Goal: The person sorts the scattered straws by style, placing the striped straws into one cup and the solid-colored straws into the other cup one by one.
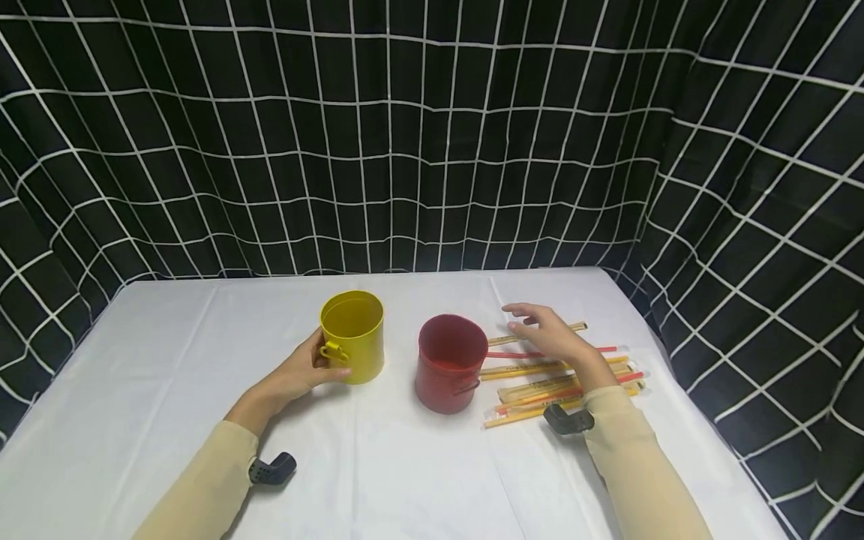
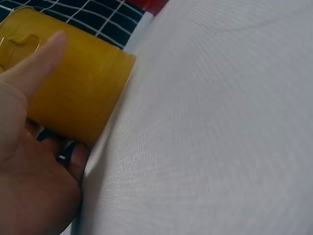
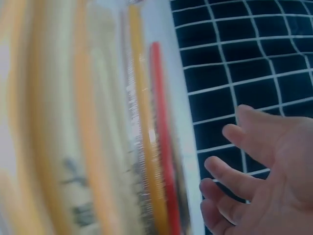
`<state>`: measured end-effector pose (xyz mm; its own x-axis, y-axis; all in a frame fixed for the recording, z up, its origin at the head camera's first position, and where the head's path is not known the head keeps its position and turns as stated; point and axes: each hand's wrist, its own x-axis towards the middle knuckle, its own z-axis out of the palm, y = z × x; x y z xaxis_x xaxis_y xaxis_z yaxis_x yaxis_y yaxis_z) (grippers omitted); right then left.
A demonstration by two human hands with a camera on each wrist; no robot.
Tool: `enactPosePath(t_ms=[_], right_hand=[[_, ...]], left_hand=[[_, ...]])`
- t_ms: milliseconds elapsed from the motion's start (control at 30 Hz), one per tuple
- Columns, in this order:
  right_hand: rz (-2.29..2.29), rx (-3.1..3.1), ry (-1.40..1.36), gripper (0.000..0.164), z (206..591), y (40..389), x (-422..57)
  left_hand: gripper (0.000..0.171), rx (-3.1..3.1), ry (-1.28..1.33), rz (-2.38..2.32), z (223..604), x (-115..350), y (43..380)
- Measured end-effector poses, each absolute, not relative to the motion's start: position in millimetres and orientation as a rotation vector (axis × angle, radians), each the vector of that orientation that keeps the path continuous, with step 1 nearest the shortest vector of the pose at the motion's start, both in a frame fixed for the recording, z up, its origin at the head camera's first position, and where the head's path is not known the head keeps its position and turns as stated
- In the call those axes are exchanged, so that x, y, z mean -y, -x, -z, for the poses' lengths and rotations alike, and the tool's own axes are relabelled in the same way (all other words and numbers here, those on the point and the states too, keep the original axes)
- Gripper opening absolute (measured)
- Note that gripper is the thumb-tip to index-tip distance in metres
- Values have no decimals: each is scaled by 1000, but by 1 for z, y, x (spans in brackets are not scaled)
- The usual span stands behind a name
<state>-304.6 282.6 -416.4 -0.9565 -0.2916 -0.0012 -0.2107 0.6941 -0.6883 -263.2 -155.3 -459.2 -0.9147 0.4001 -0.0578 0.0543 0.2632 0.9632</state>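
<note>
A small yellow metal pail [image 1: 364, 354] with little handle lugs stands upright on the white tablecloth. My left hand [image 1: 300, 373] grips its left side, thumb across the front and fingers behind; in the left wrist view the thumb lies along the yellow wall. Right of it stands a similar red pail [image 1: 442, 390], which neither hand touches. My right hand [image 1: 550, 335] hovers over the far part of a bunch of thin wrapped sticks [image 1: 540, 390], fingers loosely bent with nothing between them. Some sticks are red or orange-yellow in clear film, others in tan printed paper.
The table is covered by a white cloth [image 1: 405, 472] with crease lines. Black curtains [image 1: 432, 135] with a white grid rise behind and at both sides. A dark wrist camera [image 1: 273, 469] sits on each sleeve.
</note>
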Motion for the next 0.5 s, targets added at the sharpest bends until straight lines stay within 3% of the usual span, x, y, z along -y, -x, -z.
enactPosePath(t_ms=[300,500], right_hand=[[956,-2747,435,39,432,304,-282],[822,-2895,338,21,434,304,-279]], left_hand=[[84,-2258,-418,-1685,462,157,262],[86,-2261,-444,-1683,464,158,263]])
